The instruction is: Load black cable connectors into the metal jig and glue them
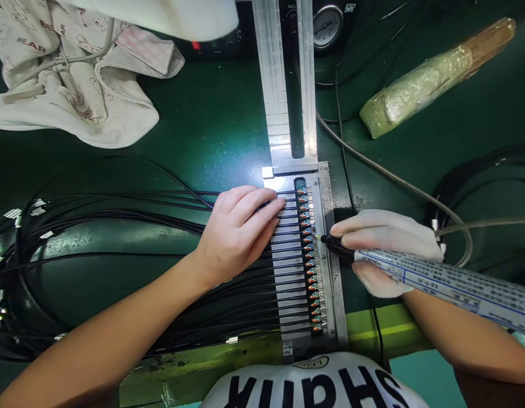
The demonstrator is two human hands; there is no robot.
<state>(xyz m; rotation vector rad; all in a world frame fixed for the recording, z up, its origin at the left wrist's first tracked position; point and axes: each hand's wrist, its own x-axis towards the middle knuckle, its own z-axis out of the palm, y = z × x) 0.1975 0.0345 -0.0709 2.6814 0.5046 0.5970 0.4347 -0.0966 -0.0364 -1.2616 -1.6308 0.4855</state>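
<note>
A metal fixture [325, 272] holds a row of black cables [291, 262] side by side, their stripped ends showing small orange and blue wires [312, 279] at metal contacts. My bare left hand [240, 232] lies palm down over the upper cables, its fingers stretched out and fingertips resting on the fixture's ribbed plate; the thumb is mostly hidden. In my gloved right hand [385, 243] is a long printed tube [440, 283] with a black tapered nozzle [336, 246]. Its thin tip is close to the wire ends midway along the row; whether it touches cannot be made out.
A metal slotted rail [274, 102] runs back from the fixture. Coiled black cables [16, 249] lie left, with more at right. A printed cloth [118, 96] is at back left, a wrapped bundle [432, 79] at back right. A gauge [327, 26] stands behind.
</note>
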